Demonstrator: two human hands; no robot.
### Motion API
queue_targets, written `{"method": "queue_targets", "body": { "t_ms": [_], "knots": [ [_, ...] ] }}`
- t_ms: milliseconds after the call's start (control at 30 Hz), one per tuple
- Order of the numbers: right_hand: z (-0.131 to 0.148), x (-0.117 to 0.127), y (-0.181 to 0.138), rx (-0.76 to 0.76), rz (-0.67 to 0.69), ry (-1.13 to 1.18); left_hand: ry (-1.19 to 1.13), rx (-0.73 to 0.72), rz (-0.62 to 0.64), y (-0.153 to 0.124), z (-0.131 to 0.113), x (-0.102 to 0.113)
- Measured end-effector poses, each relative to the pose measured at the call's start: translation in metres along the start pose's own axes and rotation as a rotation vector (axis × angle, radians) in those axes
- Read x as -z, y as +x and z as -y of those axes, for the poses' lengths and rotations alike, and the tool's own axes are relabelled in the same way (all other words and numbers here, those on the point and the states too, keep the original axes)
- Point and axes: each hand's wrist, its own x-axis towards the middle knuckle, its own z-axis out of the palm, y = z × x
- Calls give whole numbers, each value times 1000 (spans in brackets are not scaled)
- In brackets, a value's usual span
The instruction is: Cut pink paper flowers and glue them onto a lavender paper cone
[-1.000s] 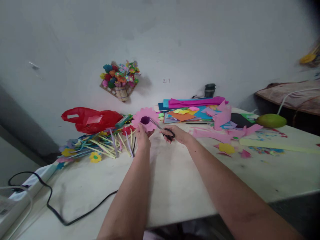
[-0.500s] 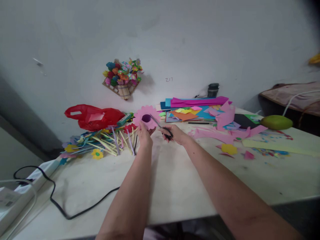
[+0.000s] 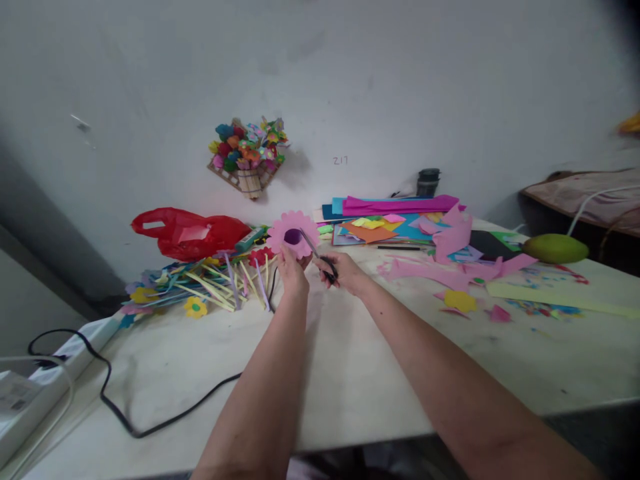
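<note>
My left hand (image 3: 293, 275) pinches the lower edge of a pink paper flower (image 3: 294, 233) with a purple centre and holds it upright above the table. My right hand (image 3: 344, 273) grips the black handles of a pair of scissors (image 3: 320, 257). The blades point up and left, and their tips touch the flower's purple centre. Both forearms reach out from the near edge of the pale table (image 3: 350, 373).
A heap of paper stems and small flowers (image 3: 200, 287) lies left of my hands, with a red plastic bag (image 3: 190, 233) behind it. Coloured paper sheets (image 3: 395, 213), pink scraps (image 3: 450, 267), a green oval object (image 3: 555, 249) sit right. A black cable (image 3: 115, 407) crosses the near left.
My right hand with the scissors has drawn slightly closer to the flower. The view has shifted a little; the flower stays held in my left hand.
</note>
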Motion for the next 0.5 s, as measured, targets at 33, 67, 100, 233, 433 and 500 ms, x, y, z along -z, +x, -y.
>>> {"method": "queue_targets", "body": {
  "t_ms": [33,67,100,233,433,500],
  "knots": [
    [0,-1,0,1,-6,-4,-5,8,-5,-1,-1,-1],
    [1,-2,-1,0,-13,-7,-9,17,-14,-1,-2,-2],
    [2,-3,-2,0,-20,-10,-10,26,-23,-2,-2,-2],
    [2,-6,-2,2,-43,-2,-1,47,-46,-4,-4,-5],
    [-4,-9,5,26,-71,53,8,57,-60,-5,-6,-5],
    [-6,-10,6,36,-87,58,12,61,-62,-5,-7,-5]
  ]
}}
